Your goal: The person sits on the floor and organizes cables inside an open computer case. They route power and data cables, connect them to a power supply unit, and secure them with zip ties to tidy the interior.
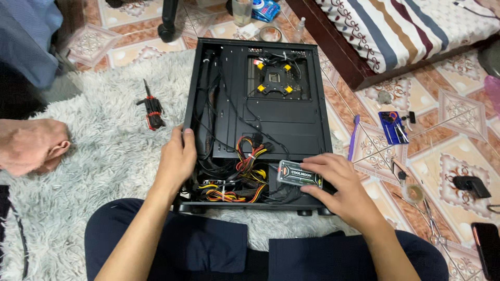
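My right hand [338, 182] pinches a small grey rectangular controller box [299, 174] with a glossy dark face; my left hand [177, 158] grips the open black metal computer case [281, 122] edge.

A shaggy grey rug [104, 156] covers the patterned tile floor [458, 135] — a screwdriver set [152, 110] lies on it at left. Far right stands a striped bed [396, 26]; a purple toothbrush [353, 138] and black phone [487, 240] lie right.
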